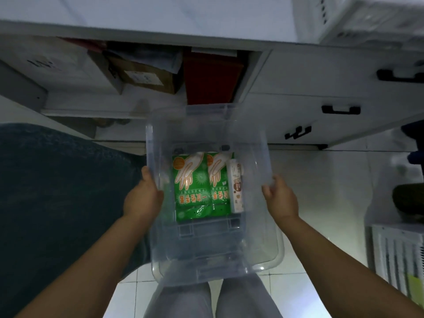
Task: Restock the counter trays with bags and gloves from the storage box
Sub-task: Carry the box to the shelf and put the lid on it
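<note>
Storage box (252, 157) lies between left fingers (146, 174) and right fingers (266, 189); both grasp its side walls.

Clear lidless storage box (257, 237), two green glove packets (190, 187) flat inside beside a white pack (236, 187).

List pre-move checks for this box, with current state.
1. Left hand grip on the box: ok, it holds the left rim.
2. Right hand grip: cannot tell. Its fingers are at the right wall, but whether they hold it is unclear.
3. Lid off: ok, the box is open on top.
4. Glove packs present: ok, two green packs lie flat on the bottom.
5. Bags present: cannot tell. A white pack stands on edge beside the gloves, but its label is unreadable.
</note>
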{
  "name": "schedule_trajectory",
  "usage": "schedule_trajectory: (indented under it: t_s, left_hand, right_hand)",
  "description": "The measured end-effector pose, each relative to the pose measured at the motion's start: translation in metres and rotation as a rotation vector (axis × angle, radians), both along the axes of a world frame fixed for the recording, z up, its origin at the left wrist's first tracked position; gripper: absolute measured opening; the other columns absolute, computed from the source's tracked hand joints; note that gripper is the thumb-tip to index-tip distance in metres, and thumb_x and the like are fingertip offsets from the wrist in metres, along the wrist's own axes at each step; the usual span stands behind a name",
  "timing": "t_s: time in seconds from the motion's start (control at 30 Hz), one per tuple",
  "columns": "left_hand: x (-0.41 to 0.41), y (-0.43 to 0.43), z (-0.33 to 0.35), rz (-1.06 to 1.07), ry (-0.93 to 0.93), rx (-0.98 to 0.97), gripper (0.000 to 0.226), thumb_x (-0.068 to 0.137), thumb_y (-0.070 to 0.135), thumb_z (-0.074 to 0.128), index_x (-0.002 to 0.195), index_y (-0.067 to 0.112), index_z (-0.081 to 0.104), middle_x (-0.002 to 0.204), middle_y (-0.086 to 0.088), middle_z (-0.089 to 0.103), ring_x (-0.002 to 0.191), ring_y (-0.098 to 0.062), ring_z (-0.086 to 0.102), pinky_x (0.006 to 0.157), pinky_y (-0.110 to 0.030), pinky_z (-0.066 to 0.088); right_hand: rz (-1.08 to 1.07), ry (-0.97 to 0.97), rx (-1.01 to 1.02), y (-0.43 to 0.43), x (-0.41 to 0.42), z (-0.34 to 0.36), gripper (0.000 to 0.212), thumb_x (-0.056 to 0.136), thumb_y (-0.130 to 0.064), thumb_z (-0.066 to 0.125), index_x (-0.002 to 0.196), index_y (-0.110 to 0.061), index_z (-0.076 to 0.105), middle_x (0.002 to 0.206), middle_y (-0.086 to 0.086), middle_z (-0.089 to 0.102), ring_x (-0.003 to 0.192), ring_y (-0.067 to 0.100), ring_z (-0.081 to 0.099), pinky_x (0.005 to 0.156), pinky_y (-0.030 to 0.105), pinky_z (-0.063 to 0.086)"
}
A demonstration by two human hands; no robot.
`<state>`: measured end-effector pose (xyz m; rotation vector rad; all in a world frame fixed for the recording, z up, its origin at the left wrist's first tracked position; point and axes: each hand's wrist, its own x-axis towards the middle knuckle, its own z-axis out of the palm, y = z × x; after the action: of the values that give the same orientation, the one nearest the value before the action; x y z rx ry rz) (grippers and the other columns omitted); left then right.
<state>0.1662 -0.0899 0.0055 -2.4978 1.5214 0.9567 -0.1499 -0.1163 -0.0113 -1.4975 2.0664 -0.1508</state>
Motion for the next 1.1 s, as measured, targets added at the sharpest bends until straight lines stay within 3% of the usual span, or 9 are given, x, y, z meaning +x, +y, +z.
schedule_trajectory:
  t_s: [0.1, 0.2, 0.43, 0.67, 0.8, 0.93, 1.03, 1.1]
  left_hand:
    - [-0.016, 0.001, 0.011, -0.039, -0.007, -0.015, 0.064, 0.087, 0.016, 0.052, 0.138, 0.005, 0.016, 0.103, -0.025, 0.061, 0.08, -0.04, 0.06, 0.061, -0.04, 0.048]
    - [-0.045, 0.0, 0.023, -0.103, -0.023, -0.025, 0.063, 0.086, 0.019, 0.054, 0.137, 0.004, 0.018, 0.102, -0.024, 0.061, 0.08, -0.04, 0.061, 0.062, -0.041, 0.051]
    - [-0.176, -0.001, 0.043, -0.284, -0.009, -0.076, 0.045, 0.083, 0.021, 0.061, 0.115, 0.005, 0.034, 0.097, -0.023, 0.065, 0.082, -0.042, 0.062, 0.06, -0.034, 0.039]
    - [-0.359, 0.001, 0.06, -0.476, 0.077, -0.104, 0.046, 0.083, 0.023, 0.061, 0.116, 0.006, 0.034, 0.085, -0.017, 0.063, 0.07, -0.037, 0.06, 0.055, -0.033, 0.04]
    - [-0.466, 0.0, 0.079, -0.605, 0.186, -0.123, 0.045, 0.081, 0.024, 0.064, 0.111, 0.007, 0.035, 0.096, -0.021, 0.067, 0.081, -0.042, 0.063, 0.058, -0.032, 0.039]
    - [-0.557, -0.012, 0.105, -0.694, 0.253, -0.135, 0.054, 0.082, 0.027, 0.064, 0.124, 0.01, 0.034, 0.101, -0.015, 0.067, 0.081, -0.034, 0.063, 0.06, -0.032, 0.042]
    - [-0.611, -0.031, 0.121, -0.773, 0.268, -0.174, 0.049, 0.082, 0.027, 0.064, 0.12, 0.008, 0.039, 0.103, -0.017, 0.066, 0.088, -0.037, 0.064, 0.068, -0.036, 0.048]
    - [-0.641, -0.047, 0.131, -0.831, 0.249, -0.215, 0.046, 0.083, 0.028, 0.064, 0.116, 0.008, 0.04, 0.102, -0.019, 0.066, 0.088, -0.038, 0.063, 0.065, -0.035, 0.044]
  right_hand:
    - [-0.034, -0.075, 0.017, 0.001, -0.019, 0.005, 0.024, 0.09, -0.021, 0.056, 0.112, -0.011, 0.053, 0.08, 0.004, 0.059, 0.07, 0.024, 0.058, 0.054, 0.025, 0.035]
    - [-0.121, -0.104, 0.019, 0.011, -0.051, 0.014, 0.021, 0.089, -0.021, 0.057, 0.106, -0.008, 0.056, 0.084, 0.009, 0.063, 0.073, 0.025, 0.057, 0.061, 0.028, 0.041]
    - [-0.313, -0.143, -0.008, 0.06, -0.186, 0.039, 0.013, 0.085, -0.021, 0.061, 0.086, -0.008, 0.057, 0.075, 0.009, 0.06, 0.071, 0.028, 0.058, 0.064, 0.031, 0.044]
    - [-0.481, -0.154, -0.046, 0.122, -0.368, 0.069, 0.019, 0.083, -0.022, 0.065, 0.097, -0.01, 0.061, 0.077, 0.006, 0.059, 0.073, 0.024, 0.056, 0.065, 0.026, 0.039]
    - [-0.614, -0.087, -0.103, 0.161, -0.463, 0.103, 0.018, 0.082, -0.021, 0.067, 0.095, -0.01, 0.062, 0.072, 0.004, 0.057, 0.069, 0.022, 0.054, 0.062, 0.026, 0.034]
    - [-0.734, -0.015, -0.154, 0.186, -0.534, 0.134, 0.012, 0.081, -0.021, 0.067, 0.086, -0.013, 0.058, 0.068, 0.003, 0.056, 0.067, 0.023, 0.054, 0.06, 0.027, 0.035]
    - [-0.833, 0.015, -0.2, 0.192, -0.569, 0.151, 0.015, 0.082, -0.022, 0.065, 0.088, -0.01, 0.058, 0.071, 0.006, 0.057, 0.068, 0.024, 0.054, 0.062, 0.028, 0.035]
    - [-0.884, 0.019, -0.234, 0.189, -0.588, 0.161, 0.017, 0.082, -0.022, 0.065, 0.09, -0.008, 0.058, 0.074, 0.007, 0.058, 0.071, 0.024, 0.054, 0.063, 0.028, 0.036]
